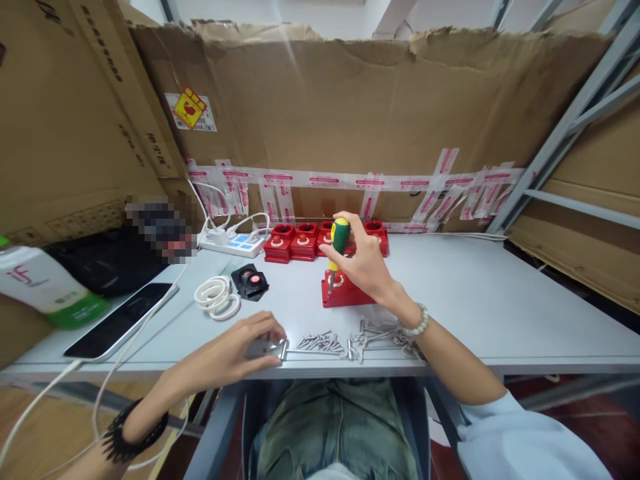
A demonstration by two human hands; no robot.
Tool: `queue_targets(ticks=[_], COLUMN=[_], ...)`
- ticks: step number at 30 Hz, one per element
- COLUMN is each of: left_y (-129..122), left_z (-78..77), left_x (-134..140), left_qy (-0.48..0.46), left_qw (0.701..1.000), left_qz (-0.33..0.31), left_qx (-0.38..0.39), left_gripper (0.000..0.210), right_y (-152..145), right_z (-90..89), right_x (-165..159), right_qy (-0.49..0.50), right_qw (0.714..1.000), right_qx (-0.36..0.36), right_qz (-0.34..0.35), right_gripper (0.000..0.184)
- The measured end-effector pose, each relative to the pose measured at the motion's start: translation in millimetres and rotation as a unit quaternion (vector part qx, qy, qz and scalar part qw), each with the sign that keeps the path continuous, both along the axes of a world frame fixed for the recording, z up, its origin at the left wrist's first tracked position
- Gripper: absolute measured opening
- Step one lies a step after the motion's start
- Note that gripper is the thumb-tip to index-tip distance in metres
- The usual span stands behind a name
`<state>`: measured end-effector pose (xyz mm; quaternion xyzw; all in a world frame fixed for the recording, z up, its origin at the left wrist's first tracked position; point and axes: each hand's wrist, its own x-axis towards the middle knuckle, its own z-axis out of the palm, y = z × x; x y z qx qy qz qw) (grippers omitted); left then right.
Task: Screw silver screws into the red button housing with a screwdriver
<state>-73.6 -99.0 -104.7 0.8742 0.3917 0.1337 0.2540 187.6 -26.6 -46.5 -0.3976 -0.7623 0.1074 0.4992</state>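
My right hand (363, 257) is closed around a screwdriver (341, 237) with a green and yellow handle. It stands almost upright, its tip at the left side of a red housing (345, 293) with a round part on top. By the table's front edge, my left hand (250, 345) curls its fingers around a see-through grey piece (265, 348) with a metal end. A thin metal rod (315, 351) runs from there to the right. Loose screws (323, 341) lie in a pile just behind the rod, and a clear bag of metal parts (383, 333) is below my right forearm.
Several red housings (303, 241) stand in a row at the back, beside a white power strip (235, 243). White rings (216, 297) and black square parts (250, 281) lie at left. Further left are a phone (123, 320), cables and a bottle (45, 283). Cardboard (350, 107) walls the back.
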Motion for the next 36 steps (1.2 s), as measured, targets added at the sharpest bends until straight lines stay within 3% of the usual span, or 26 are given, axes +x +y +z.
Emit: queue_targets(ticks=[3, 6, 12, 19, 22, 26, 30, 36], left_y=[-1.4, 5.5, 14.7, 13.7, 15.7, 37.4, 73.0, 101.0], left_z=[-20.5, -27.8, -16.0, -8.0, -2.9, 7.4, 6.3, -10.0], left_x=[-4.5, -6.1, 6.5, 31.2, 27.9, 42.1, 79.5, 106.2], left_qy=[-0.015, -0.020, -0.082, -0.061, -0.091, -0.133, -0.139, -0.126], left_qw=[0.999, 0.998, 0.994, 0.998, 0.993, 0.978, 0.982, 0.987], left_qz=[0.041, 0.052, 0.044, -0.032, -0.006, 0.040, -0.009, 0.005], left_qx=[-0.017, -0.007, 0.059, 0.010, 0.071, 0.158, 0.127, 0.100], left_gripper=[0.025, 0.026, 0.020, 0.016, 0.018, 0.028, 0.066, 0.056], right_y=[-0.4, 0.4, 1.5, 1.8, 2.5, 2.1, 0.2, 0.3], right_z=[0.9, 0.6, -0.4, -0.1, -0.6, 1.3, 4.4, 6.5], right_x=[0.0, 0.4, 1.1, 2.5, 3.1, 3.3, 2.2, 2.4], right_qy=[-0.005, -0.006, 0.001, -0.009, -0.005, -0.011, -0.010, -0.003], right_qw=[1.000, 1.000, 1.000, 1.000, 1.000, 1.000, 0.999, 0.999], right_qx=[-0.005, -0.011, -0.016, -0.007, -0.003, 0.018, 0.037, 0.025], right_qz=[-0.007, -0.006, 0.010, -0.014, -0.008, -0.013, -0.002, 0.029], right_gripper=[0.044, 0.045, 0.046, 0.044, 0.044, 0.043, 0.043, 0.056])
